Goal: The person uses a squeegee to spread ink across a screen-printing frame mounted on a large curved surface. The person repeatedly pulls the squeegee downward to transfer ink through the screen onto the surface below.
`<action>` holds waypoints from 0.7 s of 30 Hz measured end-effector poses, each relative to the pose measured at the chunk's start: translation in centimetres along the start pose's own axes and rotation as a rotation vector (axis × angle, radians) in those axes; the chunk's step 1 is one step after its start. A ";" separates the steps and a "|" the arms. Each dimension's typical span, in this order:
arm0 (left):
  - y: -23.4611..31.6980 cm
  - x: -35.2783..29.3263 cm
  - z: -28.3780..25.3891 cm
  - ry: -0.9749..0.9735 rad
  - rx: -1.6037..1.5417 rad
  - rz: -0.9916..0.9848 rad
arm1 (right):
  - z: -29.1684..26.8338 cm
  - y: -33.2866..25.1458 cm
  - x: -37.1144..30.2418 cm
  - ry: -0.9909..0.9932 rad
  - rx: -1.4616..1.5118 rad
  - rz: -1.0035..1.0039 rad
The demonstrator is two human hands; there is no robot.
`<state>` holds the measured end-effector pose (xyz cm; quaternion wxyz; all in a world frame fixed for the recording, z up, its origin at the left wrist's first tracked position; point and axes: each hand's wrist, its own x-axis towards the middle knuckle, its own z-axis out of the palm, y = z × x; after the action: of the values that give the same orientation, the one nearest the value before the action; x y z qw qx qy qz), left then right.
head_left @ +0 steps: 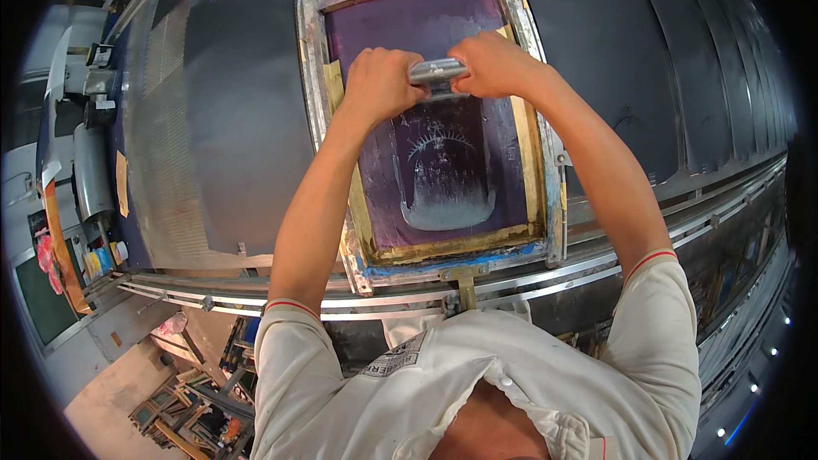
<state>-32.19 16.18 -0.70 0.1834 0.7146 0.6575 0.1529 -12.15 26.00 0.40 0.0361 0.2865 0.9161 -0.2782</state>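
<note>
Both my arms reach forward over a screen printing frame (538,119) that lies on a long dark table. My left hand (379,81) is closed round the left end of a squeegee (439,70) with a silvery metal grip. The other end is in my right hand (496,66), whose fingers wrap round it. The squeegee lies across the purple mesh (383,170), toward its far half; its lower edge is mostly hidden. Nearer to me, the mesh shows a darker panel with a fringed curved line and a pale, whitish smear of ink (447,211) along its near end.
Dark sheets (596,60) lie along the table on both sides of the frame. A metal rail (596,257) runs along the near edge, with a brass-coloured bracket (464,283) at the frame. Several wooden frames (183,405) are stacked on the floor at lower left.
</note>
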 end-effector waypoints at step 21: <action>10.2 -17.4 -0.9 0.085 -0.015 0.044 | 5.8 -2.8 -21.8 0.868 0.034 0.463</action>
<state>-25.07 -1.76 5.20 0.1573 0.7205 0.6476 0.1919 3.96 10.03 1.78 -0.2925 0.5726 0.7543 -0.1326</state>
